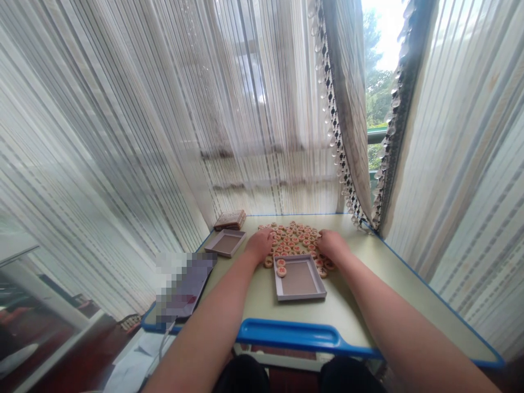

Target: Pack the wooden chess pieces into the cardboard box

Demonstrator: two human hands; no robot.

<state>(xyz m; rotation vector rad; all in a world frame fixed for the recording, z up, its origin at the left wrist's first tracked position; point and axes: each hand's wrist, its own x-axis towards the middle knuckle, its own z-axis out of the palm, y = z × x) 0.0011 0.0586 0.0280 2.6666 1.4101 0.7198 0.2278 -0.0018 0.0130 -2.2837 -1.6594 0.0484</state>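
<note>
Many round wooden xiangqi pieces (290, 240), most with red characters, lie in a loose heap on the table. My left hand (260, 244) rests at the heap's left edge, its fingers curled in against the pieces. On the opposite side, my right hand (332, 244) has its fingers bent together at the outer pieces. What either hand holds, if anything, is hidden. Between my forearms and nearest me sits a shallow grey box tray (301, 284), with two pieces (281, 271) in its far left corner. Several pieces lie just outside its right wall.
A second shallow tray (226, 243) stands at the left, with a brown folded board (230, 219) behind it. A dark flat object (192, 292), partly pixelated, lies at the table's left edge. The pale table (393, 295) has a blue rim. Striped curtains (262, 109) hang close behind.
</note>
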